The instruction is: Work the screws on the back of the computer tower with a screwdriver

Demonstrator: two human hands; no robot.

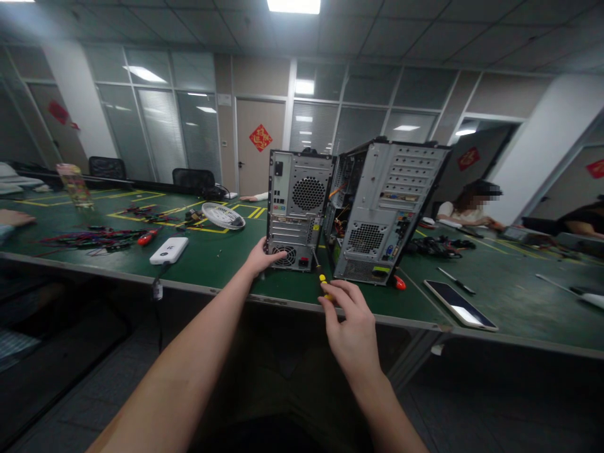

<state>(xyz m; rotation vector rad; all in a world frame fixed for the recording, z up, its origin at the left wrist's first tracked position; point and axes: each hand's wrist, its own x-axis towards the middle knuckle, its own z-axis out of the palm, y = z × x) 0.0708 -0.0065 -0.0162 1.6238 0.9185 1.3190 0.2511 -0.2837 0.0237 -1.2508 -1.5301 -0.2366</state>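
Observation:
Two desktop computer cases stand upright side by side near the table's front edge. My left hand (261, 257) grips the lower left side of the smaller computer case (302, 220), its thumb against the rear panel and the other fingers mostly hidden round the side. A yellow-handled screwdriver (323, 278) is pinched in the fingers of my right hand (348, 308). Its thin shaft points up toward the smaller case's lower right rear edge; whether the tip touches a screw I cannot tell. To the right, the larger computer case (372, 233) shows its rear and partly open inside.
On the green table (283, 289) lie a white power bank (168, 250), bundled wires (94, 239), a white round grille (223, 216), a phone (460, 304) and black cables (438, 246). A co-worker (472, 204) sits at the far right.

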